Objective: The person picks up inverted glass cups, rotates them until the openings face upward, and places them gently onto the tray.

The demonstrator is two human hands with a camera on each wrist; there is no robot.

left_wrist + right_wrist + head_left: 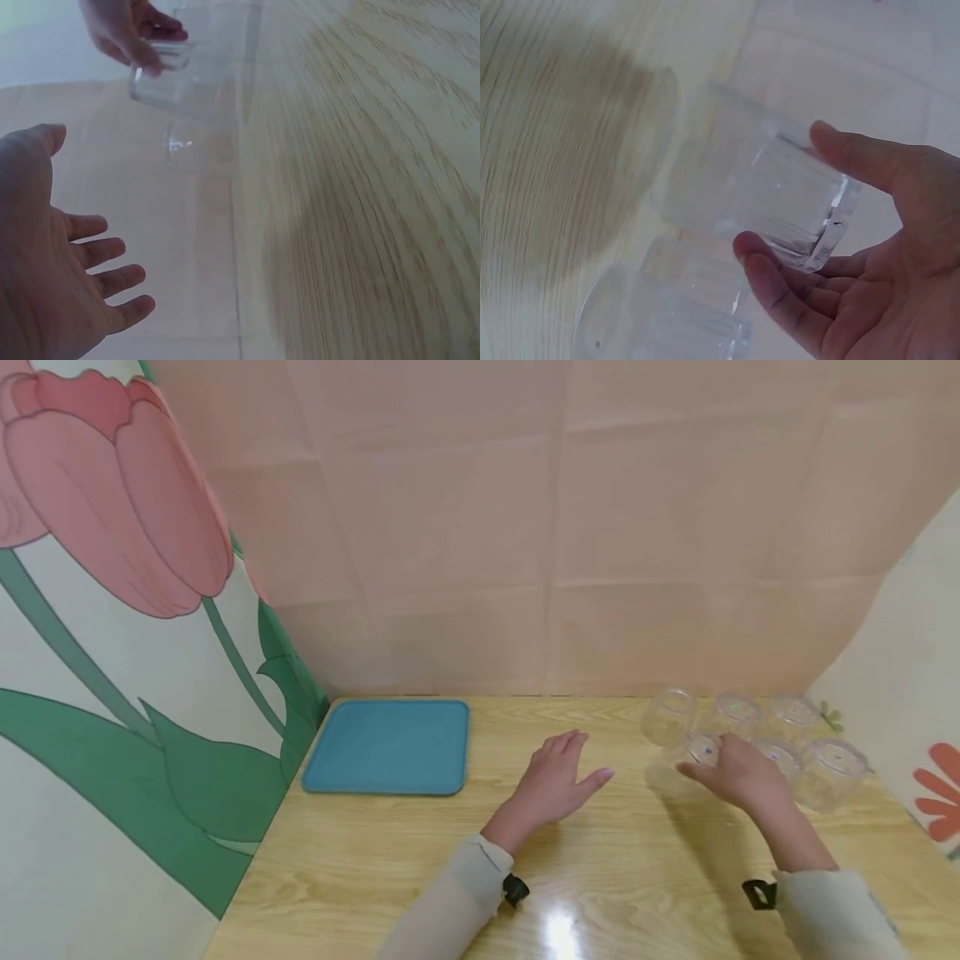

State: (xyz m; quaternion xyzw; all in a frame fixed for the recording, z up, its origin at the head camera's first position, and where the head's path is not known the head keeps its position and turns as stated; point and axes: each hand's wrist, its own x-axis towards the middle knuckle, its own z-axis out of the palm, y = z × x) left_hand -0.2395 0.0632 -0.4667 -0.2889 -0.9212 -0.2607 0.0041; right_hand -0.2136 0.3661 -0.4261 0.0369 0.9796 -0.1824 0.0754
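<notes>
My right hand (750, 772) grips a clear cup (780, 187) near its thick base, thumb on one side and fingers on the other. The cup is upside down, its wide mouth facing the table. Several more clear cups (836, 768) stand inverted in two rows around it at the right. In the right wrist view, other cups (682, 322) overlap just beside the held one. Over the middle of the table, my left hand (551, 781) holds nothing, with thumb and fingers spread apart; its palm and fingertips show in the left wrist view.
A blue rectangular tray (386, 747) lies at the back left of the wooden table (337, 868). Behind the table hangs a pinkish sheet (442, 527). Flower-painted walls (90, 802) border the left and right sides.
</notes>
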